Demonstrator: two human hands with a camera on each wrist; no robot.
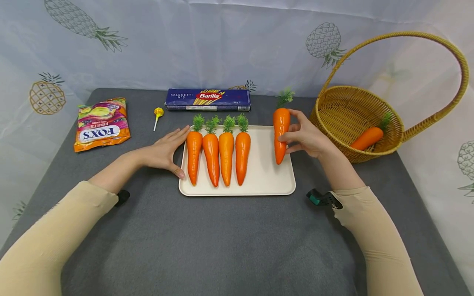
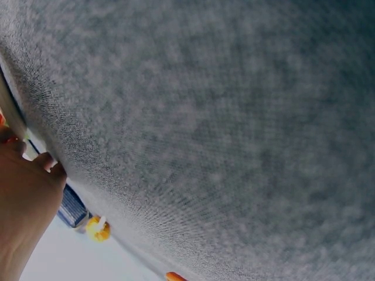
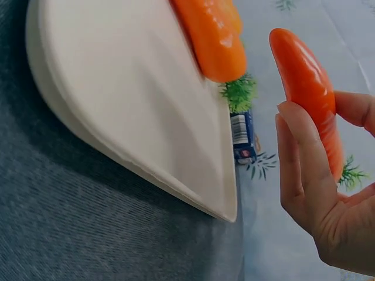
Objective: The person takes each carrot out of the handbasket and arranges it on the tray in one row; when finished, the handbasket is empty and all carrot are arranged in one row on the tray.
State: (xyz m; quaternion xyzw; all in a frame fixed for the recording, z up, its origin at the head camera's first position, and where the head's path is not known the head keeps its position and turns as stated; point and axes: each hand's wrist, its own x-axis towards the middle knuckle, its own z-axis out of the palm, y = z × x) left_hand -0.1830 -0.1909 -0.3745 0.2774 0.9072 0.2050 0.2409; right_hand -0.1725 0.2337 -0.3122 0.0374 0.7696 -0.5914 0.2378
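Note:
My right hand [image 1: 305,133] pinches an orange toy carrot [image 1: 282,123] between thumb and fingers. That carrot hangs leafy end up over the right part of the cream tray [image 1: 266,188]; in the right wrist view the held carrot [image 3: 304,76] appears raised above the tray's level. Several more carrots [image 1: 242,158] lie side by side on the tray's left half, green tops toward the back. At the tray's left edge my left hand [image 1: 163,150] rests with fingers extended and thumb apart, fingertips right at the rim. The left wrist view shows mostly grey cloth and part of this hand [image 2: 29,199].
A wicker basket [image 1: 333,107] with a tall handle stands at the right, holding one carrot [image 1: 368,138]. Behind the tray lies a blue spaghetti box [image 1: 207,100]. A yellow lollipop [image 1: 158,113] and a candy bag [image 1: 101,123] lie on the grey table [image 1: 207,246] at the left.

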